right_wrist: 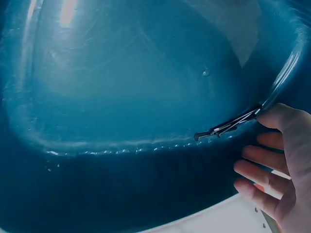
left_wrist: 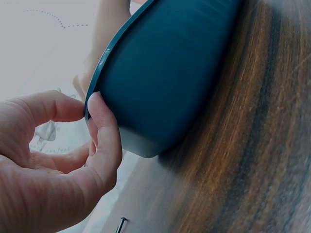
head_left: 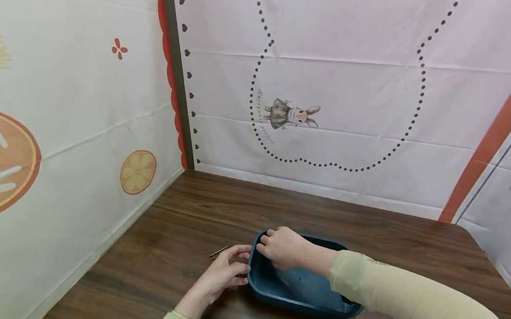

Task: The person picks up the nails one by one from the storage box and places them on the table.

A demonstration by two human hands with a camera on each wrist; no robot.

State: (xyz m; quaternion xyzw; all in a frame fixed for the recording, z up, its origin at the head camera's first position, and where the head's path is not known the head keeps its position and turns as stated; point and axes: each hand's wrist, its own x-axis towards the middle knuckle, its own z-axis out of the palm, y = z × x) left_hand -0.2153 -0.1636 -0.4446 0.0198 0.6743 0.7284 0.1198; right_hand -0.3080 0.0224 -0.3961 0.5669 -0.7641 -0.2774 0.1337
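Note:
A dark blue plastic basin point(head_left: 305, 284) sits on the wooden table. My left hand point(head_left: 224, 272) is at its left end; in the left wrist view, thumb and fingers pinch the basin's rim point(left_wrist: 99, 68). My right hand point(head_left: 283, 247) reaches into the basin's far left corner. There, in the right wrist view, several dark nails point(right_wrist: 228, 124) lie bunched along the edge of the basin floor. The thumb tip of the right hand point(right_wrist: 282, 160) is right at the nails' near ends, with its other fingers loosely bent and spread below them.
Two loose nails point(head_left: 219, 251) lie on the table point(head_left: 180, 242), just left of the basin and beside the left hand. Printed white cloth walls point(head_left: 339, 150) border the table at the back and the left.

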